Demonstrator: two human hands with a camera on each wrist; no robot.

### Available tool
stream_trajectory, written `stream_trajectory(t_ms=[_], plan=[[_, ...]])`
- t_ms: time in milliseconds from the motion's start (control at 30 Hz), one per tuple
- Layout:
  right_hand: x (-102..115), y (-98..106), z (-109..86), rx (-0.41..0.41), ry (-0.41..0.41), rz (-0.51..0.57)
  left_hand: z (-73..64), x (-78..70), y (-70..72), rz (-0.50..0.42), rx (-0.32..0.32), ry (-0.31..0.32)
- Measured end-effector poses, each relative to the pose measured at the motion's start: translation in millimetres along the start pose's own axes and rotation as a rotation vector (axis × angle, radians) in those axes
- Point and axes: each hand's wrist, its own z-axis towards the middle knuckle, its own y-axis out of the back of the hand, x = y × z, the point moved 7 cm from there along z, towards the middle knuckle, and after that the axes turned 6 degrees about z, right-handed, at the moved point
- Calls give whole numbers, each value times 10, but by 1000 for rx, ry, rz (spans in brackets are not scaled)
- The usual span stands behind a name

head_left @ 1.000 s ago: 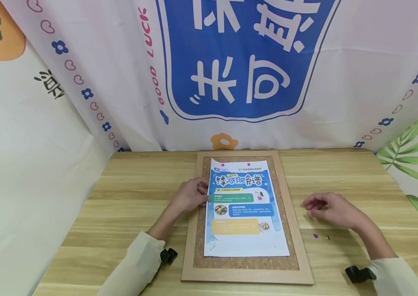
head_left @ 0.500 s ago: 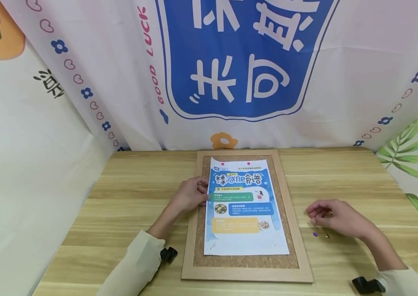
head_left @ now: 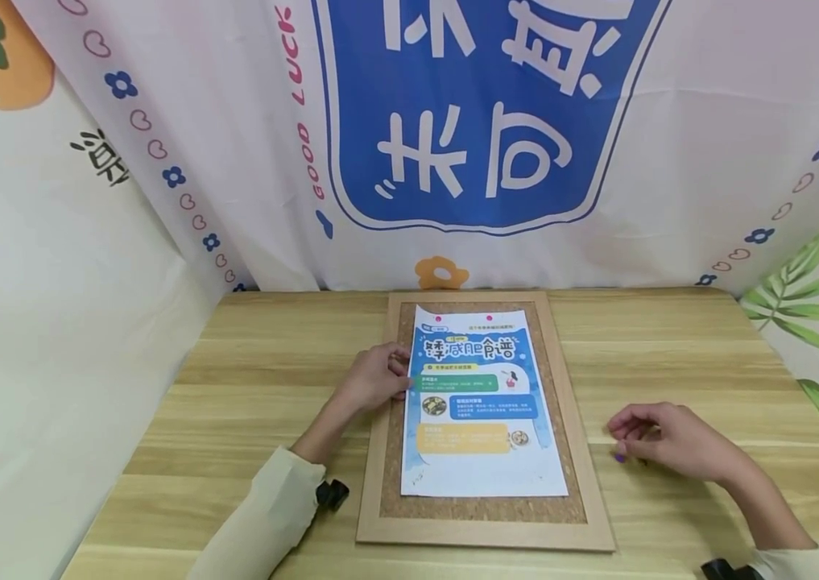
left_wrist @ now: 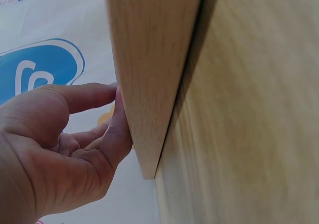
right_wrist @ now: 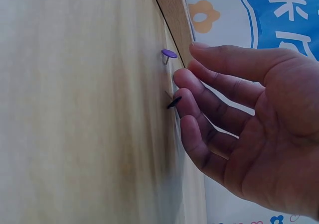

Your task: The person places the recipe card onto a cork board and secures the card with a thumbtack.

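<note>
A printed poster sheet [head_left: 485,475] lies on a wood-framed corkboard [head_left: 485,532], with two pink thumbtacks [head_left: 489,318] at its top. My left hand [head_left: 374,379] rests on the board's left side, its thumb at the sheet's left edge and its fingers loosely bent. In the left wrist view, the fingertips meet the frame's edge [left_wrist: 149,79]. To the right of the board, my right hand [head_left: 673,441] hovers with relaxed fingers, holding nothing. Close by its fingertips are a purple thumbtack [right_wrist: 170,54], point down, and a dark thumbtack [right_wrist: 174,102] lying tilted.
The wood-grain table [head_left: 271,354] carries the board near its middle. Behind it hangs a white cloth with a blue printed sign [head_left: 481,121]. Dark wrist-camera mounts [head_left: 332,494] show at the sleeves.
My right hand has moved down and slightly right, coming over the two loose thumbtacks, which it now partly covers in the head view. My left hand has stayed in place.
</note>
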Motion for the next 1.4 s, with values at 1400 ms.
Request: stream_trajectory(t_ms=[1400], plan=[[90,-35,97,35,84,-54,-25,-13,3,-26,0,-4]])
